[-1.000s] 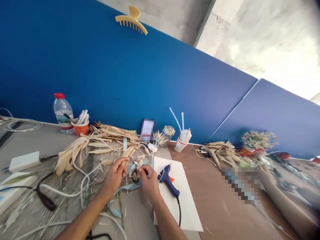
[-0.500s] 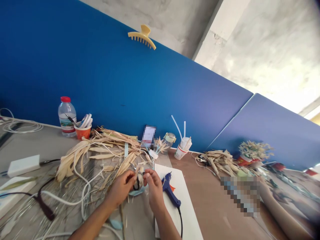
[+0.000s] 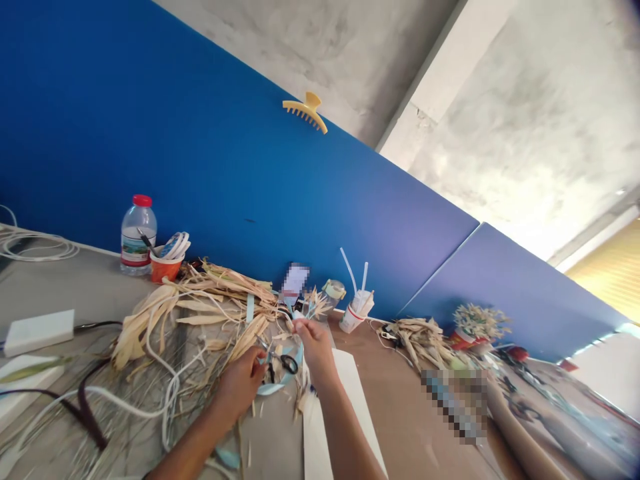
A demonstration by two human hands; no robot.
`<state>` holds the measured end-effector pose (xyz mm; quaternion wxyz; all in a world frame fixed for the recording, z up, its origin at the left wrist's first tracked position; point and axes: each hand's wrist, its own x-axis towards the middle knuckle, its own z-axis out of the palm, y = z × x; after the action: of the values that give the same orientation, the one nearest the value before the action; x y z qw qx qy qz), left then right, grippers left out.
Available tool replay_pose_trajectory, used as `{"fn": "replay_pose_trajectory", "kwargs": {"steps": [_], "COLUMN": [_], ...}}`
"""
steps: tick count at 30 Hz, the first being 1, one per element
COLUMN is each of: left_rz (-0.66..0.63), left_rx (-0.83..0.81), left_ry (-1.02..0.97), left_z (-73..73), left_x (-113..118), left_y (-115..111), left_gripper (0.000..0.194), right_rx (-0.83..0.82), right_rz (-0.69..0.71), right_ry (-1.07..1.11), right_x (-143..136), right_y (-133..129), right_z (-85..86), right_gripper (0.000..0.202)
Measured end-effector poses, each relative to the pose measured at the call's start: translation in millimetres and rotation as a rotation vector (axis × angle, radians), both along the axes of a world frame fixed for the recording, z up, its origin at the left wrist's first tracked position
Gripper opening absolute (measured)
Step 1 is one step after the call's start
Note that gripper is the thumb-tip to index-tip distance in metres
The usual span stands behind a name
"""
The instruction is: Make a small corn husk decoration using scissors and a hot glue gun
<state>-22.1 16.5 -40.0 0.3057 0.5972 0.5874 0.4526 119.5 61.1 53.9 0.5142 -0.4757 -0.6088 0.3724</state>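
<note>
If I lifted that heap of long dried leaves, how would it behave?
These dried leaves look thin and papery, so probably light. Their dry, shrivelled look suggests they may crack. Loosely heaped, they'd likely slide apart rather than lift together.

Those husks [image 3: 240, 281] look papery and rough against the smooth, matt worktop [image 3: 406, 417], the scissor handles [image 3: 271, 372] seem smooth plastic, and that clear bottle [image 3: 139, 235] is glossy plastic.

— What is sitting at the flat blue partition's [image 3: 225, 153] top edge?
— A curved yellow plastic claw clip [image 3: 303, 109].
— Lower left?
— A clear, red-capped plastic bottle [image 3: 134, 241] is standing beside an orange-and-white cup [image 3: 165, 270].
</note>
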Motion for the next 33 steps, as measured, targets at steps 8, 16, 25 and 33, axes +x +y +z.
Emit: {"fn": "replay_pose_trajectory", "kwargs": {"steps": [8, 16, 25, 33], "left_rz": [-0.001, 0.009, 0.003, 0.0], "left_rx": [0.006, 0.05, 0.023, 0.013], "left_ry": [0.045, 0.054, 0.053, 0.078], "left_z": [-4.9, -7.2, -3.2, 1.1], "left_x": [-4, -1, 0, 0], "left_y": [4, 1, 0, -2], "left_gripper": [0.01, 0.01, 0.011, 0.009], "right_rx": [-0.072, -0.082, -0.061, -0.126], "right_rz": [-0.035, -0.033, -0.031, 0.223], "right_ry": [-0.089, -0.183, -0.368, -0.648], "right_x": [9, 11, 18, 26], "right_y": [63, 74, 53, 47], "right_z": [30.4, 6.0, -0.4, 19.3], "right_gripper": [0.016, 0.017, 0.016, 0.015]}}
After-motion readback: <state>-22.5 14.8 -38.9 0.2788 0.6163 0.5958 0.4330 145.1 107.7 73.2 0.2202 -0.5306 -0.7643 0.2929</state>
